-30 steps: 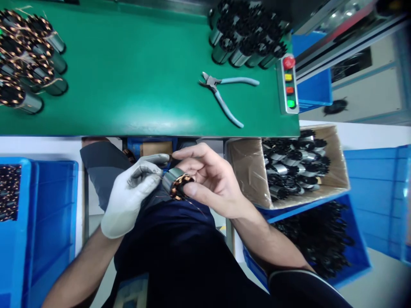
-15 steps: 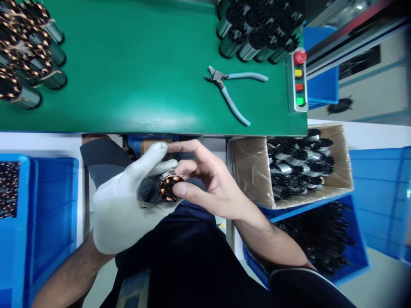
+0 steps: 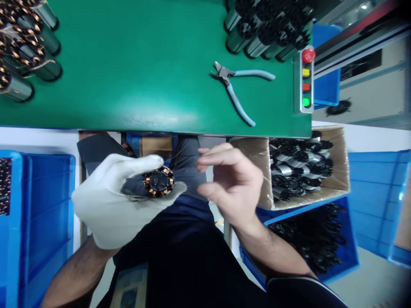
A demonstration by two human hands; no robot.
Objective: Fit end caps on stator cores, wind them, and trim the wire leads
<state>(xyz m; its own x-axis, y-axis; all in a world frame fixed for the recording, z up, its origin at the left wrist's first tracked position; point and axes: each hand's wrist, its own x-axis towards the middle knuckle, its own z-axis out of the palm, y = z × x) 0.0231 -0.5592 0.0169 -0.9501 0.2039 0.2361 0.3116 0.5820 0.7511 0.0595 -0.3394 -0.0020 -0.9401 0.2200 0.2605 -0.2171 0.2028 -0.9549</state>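
Observation:
My left hand [image 3: 118, 199], in a white glove, is closed around a copper-wound motor stator [image 3: 159, 182] above my lap. The stator's round end with its ring of copper coils faces up at me, and the glove hides most of its body. Thin loose wire [image 3: 176, 159] sticks out near the coils. To the right, apart from the stator, my bare right hand [image 3: 233, 179] hovers with its fingers curved and the thumb spread from them. I see nothing between its fingers.
On the green table [image 3: 135, 68] lie open cutting pliers [image 3: 229, 79]. Wound stators [image 3: 28, 47] stand at left, unwound black-ended cores [image 3: 263, 34] at right, beside a button box [image 3: 305, 81]. A carton of cores [image 3: 298, 167] and blue bins [image 3: 48, 214] flank my legs.
My right hand has let go of the stator and drawn away to the right, its fingers parting. The left hand has shifted slightly left with the stator, whose coil end now shows fully.

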